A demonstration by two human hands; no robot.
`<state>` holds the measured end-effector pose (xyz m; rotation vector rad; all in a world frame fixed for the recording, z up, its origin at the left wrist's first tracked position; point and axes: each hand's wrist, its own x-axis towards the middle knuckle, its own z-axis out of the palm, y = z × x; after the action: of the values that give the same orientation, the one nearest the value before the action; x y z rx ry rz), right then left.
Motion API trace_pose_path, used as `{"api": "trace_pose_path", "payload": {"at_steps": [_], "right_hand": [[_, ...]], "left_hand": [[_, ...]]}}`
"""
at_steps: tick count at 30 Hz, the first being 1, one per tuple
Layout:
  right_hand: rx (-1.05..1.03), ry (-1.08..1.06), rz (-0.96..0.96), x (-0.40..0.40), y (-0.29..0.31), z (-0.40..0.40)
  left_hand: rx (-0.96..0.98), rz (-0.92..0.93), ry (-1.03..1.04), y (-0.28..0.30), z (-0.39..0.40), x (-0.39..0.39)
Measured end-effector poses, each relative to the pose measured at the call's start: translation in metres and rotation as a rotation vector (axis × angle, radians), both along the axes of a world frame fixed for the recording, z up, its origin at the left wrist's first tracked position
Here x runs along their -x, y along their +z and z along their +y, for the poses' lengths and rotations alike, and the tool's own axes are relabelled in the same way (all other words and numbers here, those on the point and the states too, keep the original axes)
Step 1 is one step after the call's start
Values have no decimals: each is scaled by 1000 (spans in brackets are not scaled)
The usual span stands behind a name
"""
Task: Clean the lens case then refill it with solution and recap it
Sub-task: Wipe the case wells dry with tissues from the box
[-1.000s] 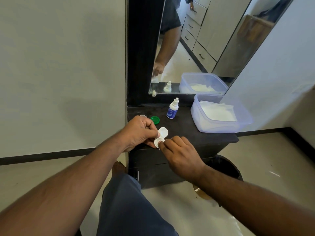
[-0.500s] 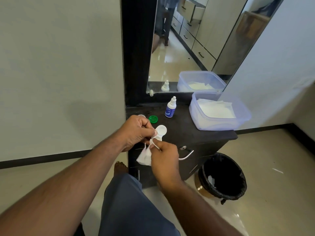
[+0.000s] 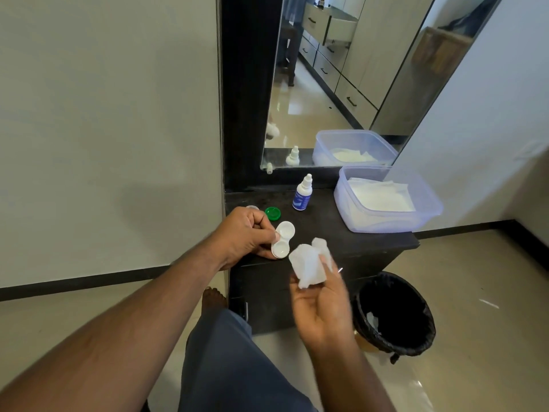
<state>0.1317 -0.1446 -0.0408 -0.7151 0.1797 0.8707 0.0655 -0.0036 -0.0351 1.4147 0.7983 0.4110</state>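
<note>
My left hand (image 3: 248,233) pinches the white lens case (image 3: 282,239) at its left side, holding it just above the dark dresser top (image 3: 332,230); both wells face up and are uncapped. My right hand (image 3: 319,295), palm up and below the case to the right, holds a crumpled white tissue (image 3: 309,263) in its fingers. A green cap (image 3: 272,213) lies on the dresser behind my left hand, and a clear or white cap (image 3: 252,207) peeks out beside it. The solution bottle (image 3: 303,196), white with a blue label, stands upright near the mirror.
A clear plastic tub (image 3: 386,221) of white tissues sits at the dresser's right end. A black-lined waste bin (image 3: 395,313) stands on the floor at lower right. The mirror (image 3: 341,84) rises behind the dresser. My knee and foot are below the hands.
My right hand has pulled away from the case, down and to the right, taking the tissue with it and turning palm up. My left hand still holds the case.
</note>
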Motion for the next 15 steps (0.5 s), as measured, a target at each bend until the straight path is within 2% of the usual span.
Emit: {"api": "trace_pose_path", "payload": {"at_steps": [1, 4, 7, 10, 12, 15], "right_hand": [[113, 8, -203, -10, -1, -4], [453, 73, -1017, -40, -1, -14], [546, 160, -1693, -66, 2, -9], [502, 310, -2403, -84, 7, 6], [460, 381, -2738, -92, 10, 15], [330, 392, -3025, -102, 15, 22]], "left_hand": [[10, -2, 6, 0, 0, 0], [7, 5, 0, 1, 1, -1], [-29, 40, -29, 2, -1, -1], [-68, 64, -70, 3, -1, -1], [-92, 76, -101, 3, 1, -1], [-125, 109, -161, 4, 2, 0]]}}
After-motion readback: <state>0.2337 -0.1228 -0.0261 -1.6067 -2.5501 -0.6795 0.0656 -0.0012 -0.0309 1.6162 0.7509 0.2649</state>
